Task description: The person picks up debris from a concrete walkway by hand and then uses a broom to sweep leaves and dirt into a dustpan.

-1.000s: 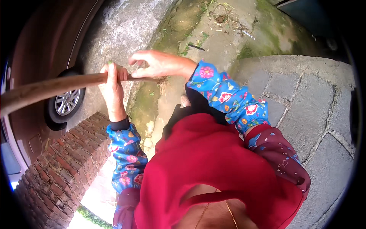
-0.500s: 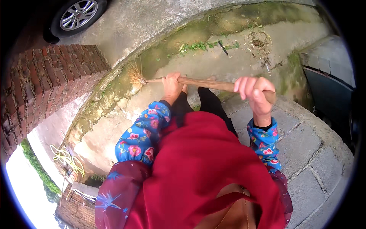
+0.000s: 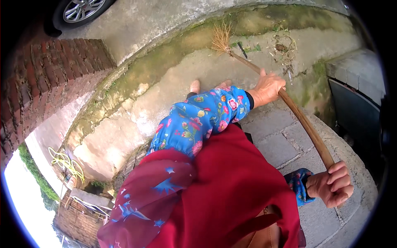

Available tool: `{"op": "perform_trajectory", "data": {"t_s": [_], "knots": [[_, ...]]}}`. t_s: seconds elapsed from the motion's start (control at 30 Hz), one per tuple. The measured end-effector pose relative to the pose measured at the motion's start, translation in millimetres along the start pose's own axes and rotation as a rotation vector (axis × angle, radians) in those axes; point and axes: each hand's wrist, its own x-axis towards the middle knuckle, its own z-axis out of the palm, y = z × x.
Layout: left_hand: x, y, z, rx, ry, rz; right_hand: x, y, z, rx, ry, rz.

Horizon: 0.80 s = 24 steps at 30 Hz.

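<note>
A long wooden-handled broom (image 3: 307,125) slants from lower right to upper middle, its straw bristles (image 3: 222,38) fanned out over the mossy strip of ground. Partway along the handle, my left hand (image 3: 267,87) is wrapped round the wood, the arm reaching across my body. My right hand (image 3: 332,187) grips the handle's end, lower and to the right. Just beyond the bristles lie some green weeds (image 3: 257,48) and a dark, thin stick-like piece (image 3: 242,51). Whether the bristles touch the ground, I cannot tell.
Dry plant litter (image 3: 285,47) lies on the concrete at the far right. A brick wall (image 3: 53,78) stands at the left, with a car wheel (image 3: 82,10) beyond it. Grey blocks (image 3: 273,151) lie at my right. A yellow hose (image 3: 68,163) hangs at the lower left.
The broom's bristles have swung from the left over to the right and farther out. My left hand has moved right with the handle; my right hand has come down and back toward me.
</note>
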Motion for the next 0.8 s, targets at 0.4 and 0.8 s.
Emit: {"op": "perform_trajectory", "data": {"t_s": [0.4, 0.8], "knots": [[-30, -90, -8, 0.177, -0.044, -0.293, -2, 106, 15, 0.146, 0.179, 0.284], [-60, -8, -26, 0.1, -0.226, -0.075, 16, 51, -49, 0.441, 0.036, 0.202]]}}
